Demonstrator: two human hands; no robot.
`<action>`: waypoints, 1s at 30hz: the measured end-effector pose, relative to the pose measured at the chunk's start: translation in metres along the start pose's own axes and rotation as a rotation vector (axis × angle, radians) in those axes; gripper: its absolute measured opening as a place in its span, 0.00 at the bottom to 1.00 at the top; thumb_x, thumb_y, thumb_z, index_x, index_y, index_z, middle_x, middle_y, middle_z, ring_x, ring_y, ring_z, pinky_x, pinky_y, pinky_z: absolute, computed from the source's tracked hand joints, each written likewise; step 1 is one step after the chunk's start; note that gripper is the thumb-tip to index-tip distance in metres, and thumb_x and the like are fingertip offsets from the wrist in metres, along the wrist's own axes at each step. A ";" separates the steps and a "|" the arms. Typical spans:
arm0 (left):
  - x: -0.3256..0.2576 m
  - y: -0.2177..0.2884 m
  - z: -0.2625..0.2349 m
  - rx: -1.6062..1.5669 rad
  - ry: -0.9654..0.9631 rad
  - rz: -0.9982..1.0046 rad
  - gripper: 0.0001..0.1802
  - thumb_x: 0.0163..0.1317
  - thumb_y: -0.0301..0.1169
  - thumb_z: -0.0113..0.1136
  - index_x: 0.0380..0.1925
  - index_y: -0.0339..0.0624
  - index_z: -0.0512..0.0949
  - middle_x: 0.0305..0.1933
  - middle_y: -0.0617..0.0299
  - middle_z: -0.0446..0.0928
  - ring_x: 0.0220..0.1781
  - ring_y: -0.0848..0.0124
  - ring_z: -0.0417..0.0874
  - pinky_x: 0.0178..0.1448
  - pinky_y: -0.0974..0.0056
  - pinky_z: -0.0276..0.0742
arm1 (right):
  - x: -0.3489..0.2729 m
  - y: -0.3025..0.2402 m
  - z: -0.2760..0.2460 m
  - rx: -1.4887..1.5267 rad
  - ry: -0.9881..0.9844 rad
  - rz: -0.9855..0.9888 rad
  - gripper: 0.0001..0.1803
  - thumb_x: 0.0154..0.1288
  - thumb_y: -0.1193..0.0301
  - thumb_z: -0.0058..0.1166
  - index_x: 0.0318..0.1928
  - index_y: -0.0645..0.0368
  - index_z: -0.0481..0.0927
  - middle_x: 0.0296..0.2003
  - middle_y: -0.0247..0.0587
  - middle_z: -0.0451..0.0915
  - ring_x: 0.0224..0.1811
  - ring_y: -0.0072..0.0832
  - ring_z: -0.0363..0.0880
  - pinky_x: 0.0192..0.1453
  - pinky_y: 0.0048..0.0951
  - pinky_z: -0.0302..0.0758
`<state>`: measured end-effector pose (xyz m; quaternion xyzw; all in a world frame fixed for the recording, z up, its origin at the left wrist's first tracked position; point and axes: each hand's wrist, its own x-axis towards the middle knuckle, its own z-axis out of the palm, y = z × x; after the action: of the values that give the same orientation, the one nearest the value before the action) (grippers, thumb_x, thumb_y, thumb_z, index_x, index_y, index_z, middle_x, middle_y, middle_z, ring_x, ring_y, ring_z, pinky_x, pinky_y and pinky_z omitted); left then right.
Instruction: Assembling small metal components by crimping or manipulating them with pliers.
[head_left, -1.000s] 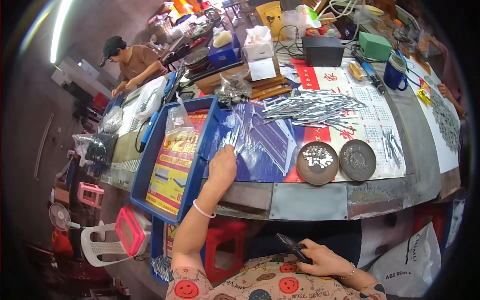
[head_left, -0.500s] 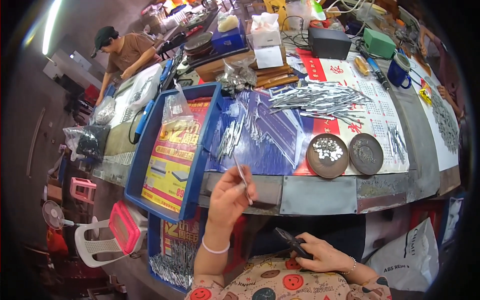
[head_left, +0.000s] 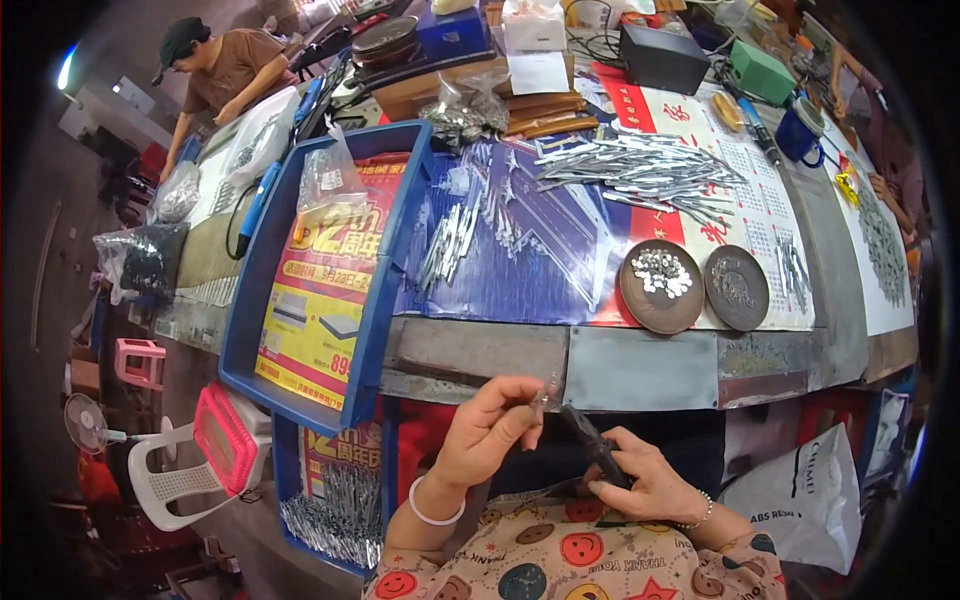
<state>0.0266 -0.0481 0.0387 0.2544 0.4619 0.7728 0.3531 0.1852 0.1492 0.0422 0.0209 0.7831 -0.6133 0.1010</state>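
My left hand (head_left: 495,430) pinches a thin silvery metal strip (head_left: 547,392) between thumb and fingertips, just off the table's front edge. The strip's lower part is hidden by the fingers. Dark-handled pliers (head_left: 592,442) lie in the grip of my right hand (head_left: 648,482), their jaws pointing up and left, close beside the strip. Whether jaws and strip touch I cannot tell. Beyond, a large pile of metal strips (head_left: 640,172) and a smaller bunch of strips (head_left: 452,245) rest on printed sheets. Two round brown dishes stand to the right: one dish (head_left: 648,316) holds small silvery discs, the other dish (head_left: 738,318) small dark bits.
At left a blue tray (head_left: 398,250) lined with printed paper holds a clear bag. Below it, another blue tray contains many strips (head_left: 335,525). A blue mug (head_left: 797,135), a black box (head_left: 662,58) and a green box (head_left: 762,72) stand farther back. A co-worker (head_left: 225,75) sits far left.
My left hand has brought the metal strip down and right, close to the pliers. The pliers in my right hand have tilted more upright, and the whole view has shifted slightly.
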 end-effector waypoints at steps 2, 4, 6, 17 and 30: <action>0.002 0.000 0.002 0.048 0.033 0.017 0.15 0.74 0.28 0.49 0.56 0.34 0.70 0.39 0.63 0.74 0.35 0.79 0.74 0.41 0.75 0.72 | 0.001 0.000 -0.003 0.000 0.015 -0.026 0.09 0.60 0.71 0.59 0.38 0.63 0.82 0.48 0.51 0.75 0.46 0.42 0.79 0.50 0.34 0.76; 0.004 -0.003 0.001 0.128 0.067 0.053 0.13 0.74 0.28 0.48 0.54 0.34 0.69 0.39 0.62 0.75 0.35 0.78 0.75 0.43 0.74 0.74 | 0.002 -0.003 -0.007 0.012 0.022 -0.065 0.08 0.61 0.72 0.59 0.38 0.63 0.82 0.48 0.50 0.74 0.47 0.41 0.78 0.51 0.33 0.75; 0.008 -0.003 0.003 0.137 0.078 0.066 0.12 0.75 0.28 0.48 0.53 0.34 0.69 0.39 0.62 0.75 0.35 0.78 0.75 0.43 0.74 0.73 | 0.003 -0.007 -0.009 -0.014 0.037 -0.082 0.08 0.60 0.72 0.59 0.39 0.63 0.82 0.48 0.50 0.74 0.48 0.41 0.78 0.52 0.33 0.75; 0.041 -0.019 0.005 0.197 0.152 0.306 0.10 0.71 0.33 0.55 0.42 0.37 0.72 0.37 0.56 0.72 0.30 0.74 0.73 0.35 0.71 0.72 | 0.005 -0.026 -0.026 -0.151 0.214 -0.141 0.09 0.50 0.78 0.62 0.36 0.64 0.83 0.43 0.49 0.77 0.42 0.37 0.79 0.46 0.33 0.76; 0.051 -0.038 -0.003 0.232 0.064 0.360 0.06 0.69 0.23 0.56 0.43 0.36 0.76 0.41 0.58 0.73 0.36 0.75 0.77 0.41 0.73 0.75 | 0.033 -0.039 -0.043 -0.498 0.217 -0.272 0.11 0.53 0.72 0.66 0.33 0.65 0.79 0.45 0.52 0.75 0.30 0.40 0.78 0.32 0.33 0.77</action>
<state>0.0050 0.0021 0.0067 0.3468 0.5058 0.7729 0.1630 0.1407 0.1780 0.0834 -0.0441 0.9112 -0.4046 -0.0640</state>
